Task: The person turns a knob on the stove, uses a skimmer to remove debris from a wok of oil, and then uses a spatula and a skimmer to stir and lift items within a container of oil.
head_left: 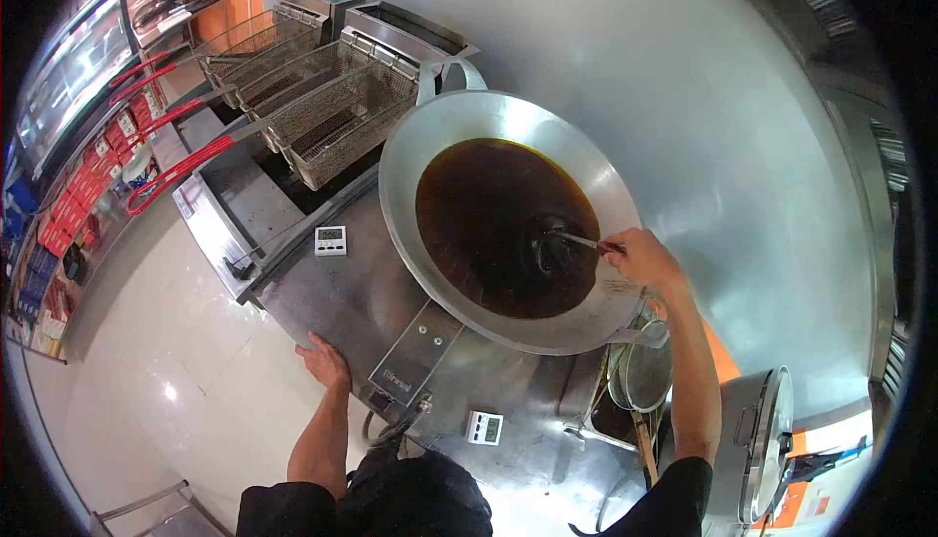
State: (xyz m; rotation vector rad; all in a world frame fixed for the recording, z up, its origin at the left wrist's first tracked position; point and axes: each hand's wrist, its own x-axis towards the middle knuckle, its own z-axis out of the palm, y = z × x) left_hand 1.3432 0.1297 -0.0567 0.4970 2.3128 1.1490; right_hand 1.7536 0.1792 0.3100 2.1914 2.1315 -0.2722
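A wide metal wok (415, 254) holds dark brown liquid (489, 214). My right hand (643, 256) is over the wok's right rim, closed around the handle of a metal utensil (578, 239). Its far end dips into the liquid, so I cannot make out its full shape; ripples surround it. My left hand (324, 361) rests on the front edge of the steel counter (332, 293), fingers apart and holding nothing. Left of the wok lies a small white digital timer (330, 241). Another white timer (485, 428) sits near the counter's front.
Wire fryer baskets (342, 127) with red handles (186, 168) stand over the fryers at the left. Round mesh strainers (647, 376) hang right of the wok, beside a large lidded pot (752, 439). A steel wall (625, 68) rises behind. Red boxes (83, 195) fill far-left shelves.
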